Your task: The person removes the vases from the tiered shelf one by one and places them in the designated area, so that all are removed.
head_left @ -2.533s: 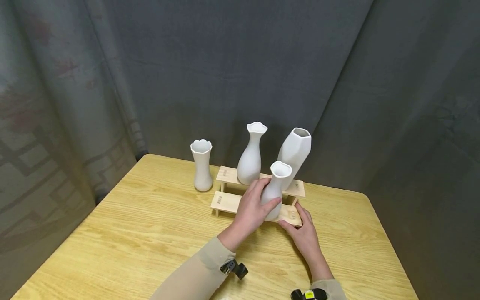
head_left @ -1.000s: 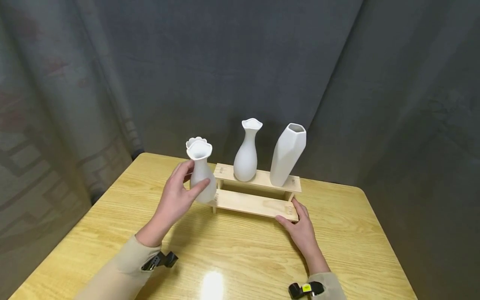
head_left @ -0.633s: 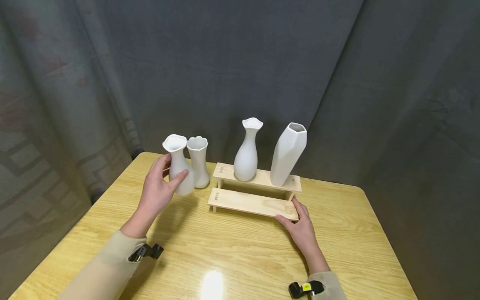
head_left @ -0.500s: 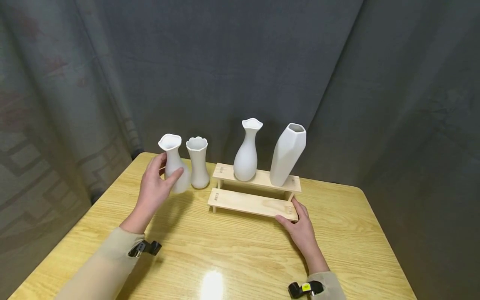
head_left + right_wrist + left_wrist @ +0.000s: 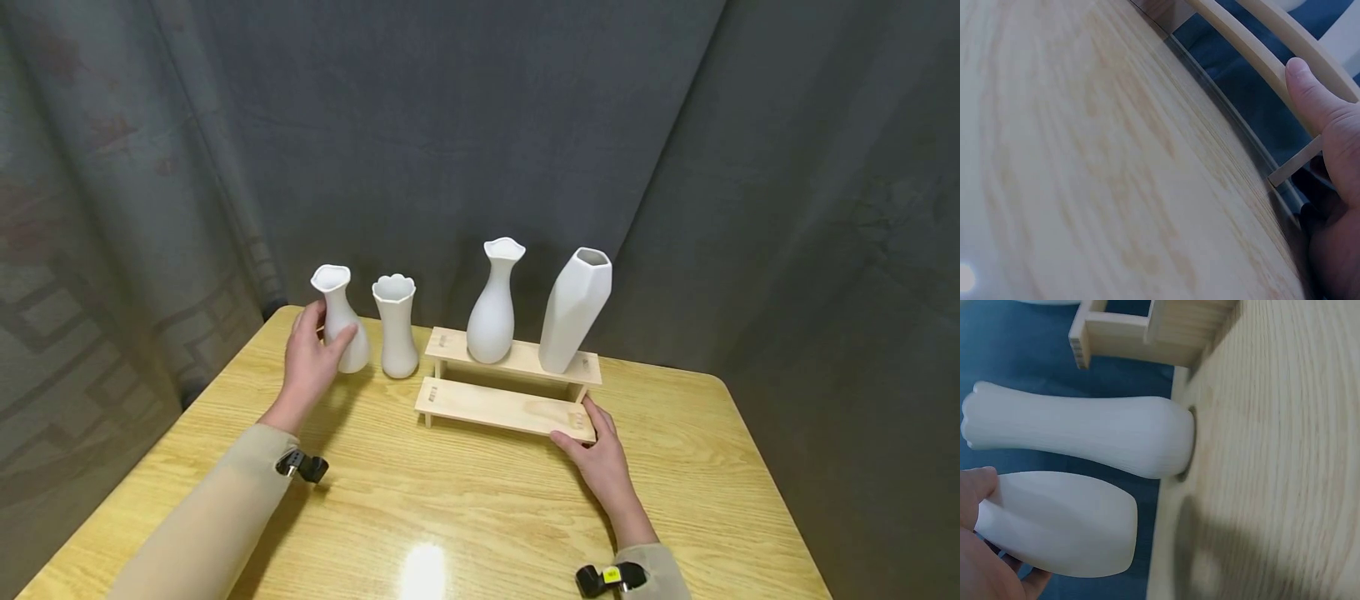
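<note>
My left hand (image 5: 310,354) grips a white vase with a wavy rim (image 5: 344,329) round its body, thumb on the near side. In the left wrist view this vase (image 5: 1063,524) is held above the tabletop, its base apart from the wood. Just right of it stands a scalloped-rim vase (image 5: 397,333), upright on the table. My right hand (image 5: 603,462) holds the right end of a two-step wooden stand (image 5: 502,407), thumb on the lower step's front edge. On the upper step are a slender-necked vase (image 5: 492,321) and a faceted vase (image 5: 576,312), which leans right.
The wooden table (image 5: 465,500) runs up to a dark grey curtain (image 5: 450,150) at the back. A patterned curtain (image 5: 97,250) hangs on the left. Each wrist carries a small black camera (image 5: 303,465).
My left hand has lifted the wavy-rim vase off the stand's lower step and carried it left, past the scalloped vase. The right hand has stayed on the stand.
</note>
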Tool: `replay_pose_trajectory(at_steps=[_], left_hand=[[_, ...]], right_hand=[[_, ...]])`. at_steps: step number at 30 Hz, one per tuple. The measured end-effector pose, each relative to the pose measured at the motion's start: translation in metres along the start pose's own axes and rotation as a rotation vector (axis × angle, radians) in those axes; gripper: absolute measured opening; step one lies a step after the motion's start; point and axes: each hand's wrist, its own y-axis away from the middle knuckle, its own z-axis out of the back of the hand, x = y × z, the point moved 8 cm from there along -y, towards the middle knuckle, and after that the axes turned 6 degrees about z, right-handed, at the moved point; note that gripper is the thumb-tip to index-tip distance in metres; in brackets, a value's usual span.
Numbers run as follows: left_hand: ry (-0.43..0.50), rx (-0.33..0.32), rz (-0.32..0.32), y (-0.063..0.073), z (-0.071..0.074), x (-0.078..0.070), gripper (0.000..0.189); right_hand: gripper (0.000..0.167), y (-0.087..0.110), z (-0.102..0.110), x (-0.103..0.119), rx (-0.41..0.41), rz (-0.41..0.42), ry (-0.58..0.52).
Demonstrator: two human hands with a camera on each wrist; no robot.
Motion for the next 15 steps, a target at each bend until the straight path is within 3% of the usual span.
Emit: replay_pose_trajectory(at_steps=[15], left_hand=[[-0.023,-0.02,0.021,-0.022,-0.023,0.027,0.052]], right_hand=[[0.103,0.0,0.001,0.0,-0.015,0.008,0.012]])
